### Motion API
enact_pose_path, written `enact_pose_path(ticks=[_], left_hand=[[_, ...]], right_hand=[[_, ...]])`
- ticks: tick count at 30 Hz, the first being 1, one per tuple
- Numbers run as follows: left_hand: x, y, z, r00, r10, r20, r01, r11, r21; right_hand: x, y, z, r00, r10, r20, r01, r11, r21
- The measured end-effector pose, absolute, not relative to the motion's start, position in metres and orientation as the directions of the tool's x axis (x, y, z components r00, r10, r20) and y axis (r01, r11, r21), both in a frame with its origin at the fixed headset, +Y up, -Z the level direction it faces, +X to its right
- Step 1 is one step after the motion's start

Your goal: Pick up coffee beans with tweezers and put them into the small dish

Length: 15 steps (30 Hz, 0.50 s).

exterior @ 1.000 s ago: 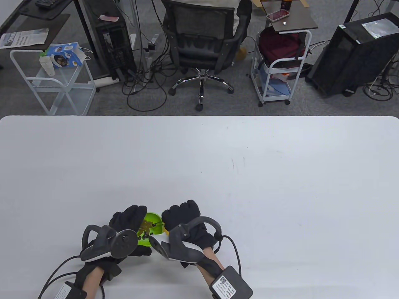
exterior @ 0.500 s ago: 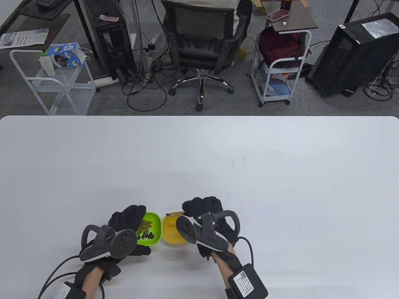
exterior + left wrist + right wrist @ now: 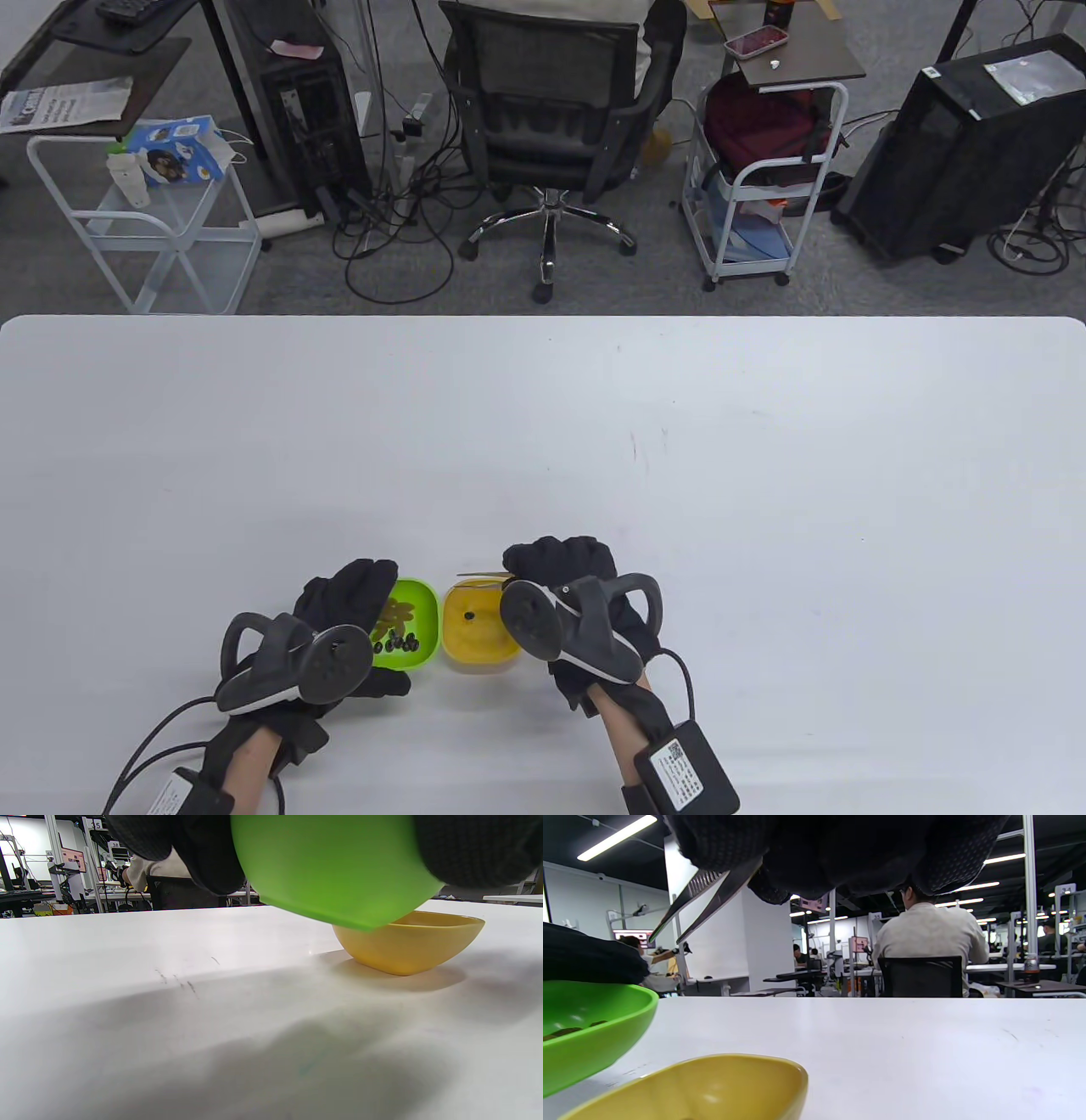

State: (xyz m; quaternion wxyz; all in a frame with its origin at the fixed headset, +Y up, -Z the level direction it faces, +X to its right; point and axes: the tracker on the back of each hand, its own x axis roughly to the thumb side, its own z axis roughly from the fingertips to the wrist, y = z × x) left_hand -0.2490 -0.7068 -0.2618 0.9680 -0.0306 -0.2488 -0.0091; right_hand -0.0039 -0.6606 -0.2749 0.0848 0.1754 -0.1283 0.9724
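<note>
The left hand (image 3: 352, 598) held the green dish (image 3: 411, 624) by its left side, fingers curled over the rim; in the left wrist view the dish (image 3: 335, 866) was tilted, with its near edge lifted off the table (image 3: 594, 424). Inside lay a heap of brown beans (image 3: 397, 609) and a row of darker ones along the near wall. Just to its right, touching or nearly so, stood the yellow dish (image 3: 481, 632), flat on the table, with a single dark bean (image 3: 468, 613) on its floor. The right hand (image 3: 564, 564) hung over the yellow dish's right rim and gripped the tweezers (image 3: 479, 579), whose thin arms reached leftward above the dish's far edge. In the right wrist view the tweezers (image 3: 700, 902) slanted down to the left from the gloved fingers (image 3: 840, 853), the two arms parted at the tips and nothing between them. Both dishes sat near the table's front edge, between the two hands. Beyond the table stood an office chair (image 3: 556, 102) and two white carts (image 3: 153, 212).
</note>
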Motion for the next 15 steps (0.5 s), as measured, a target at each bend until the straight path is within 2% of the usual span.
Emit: enact_pose_path(ticks=[8,11,15], left_hand=[[-0.249,-0.707,-0.262,0.875,-0.006,0.484,0.037,0.998,-0.054],[-0.249,-0.707,-0.261,0.875,-0.006,0.485,0.036,0.998,-0.053],[-0.248,-0.707,-0.262,0.874,-0.008,0.485,0.039,0.998,-0.053]], right_hand=[[-0.026,-0.66,-0.265,-0.882,0.122,0.455,-0.237,-0.949,-0.206],[-0.039,-0.663,-0.259,-0.879,0.02,0.476,-0.156,-0.956,-0.248],[-0.052,-0.67,-0.257,-0.87,-0.049,0.49,-0.094,-0.96,-0.263]])
